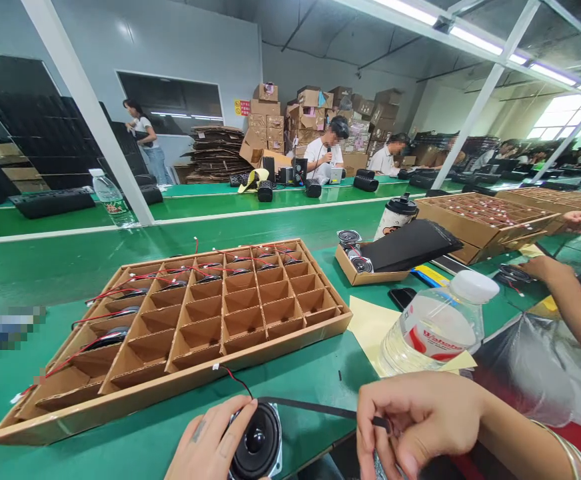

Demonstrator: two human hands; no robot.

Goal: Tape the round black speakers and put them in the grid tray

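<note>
My left hand (213, 440) grips a small black loudspeaker (256, 440) with a metal frame at the table's front edge. A red and black wire with a white plug comes off its top. One end of a thin black strip (310, 405) meets the speaker's rim by my left fingertips. The strip runs tautly right to my right hand (415, 420), whose closed fingers pinch its other end. Just beyond my hands lies a cardboard divider box (270, 343). Its back and left compartments hold several wired speakers (113, 337); the front ones look bare.
Close behind my right hand stands a water bottle (428, 327) on yellow paper (363, 327). Farther back are a small carton (370, 273) with speakers and black sheets, a lidded cup (395, 215) and another divider box (485, 230). A co-worker's arm (570, 293) reaches in at right.
</note>
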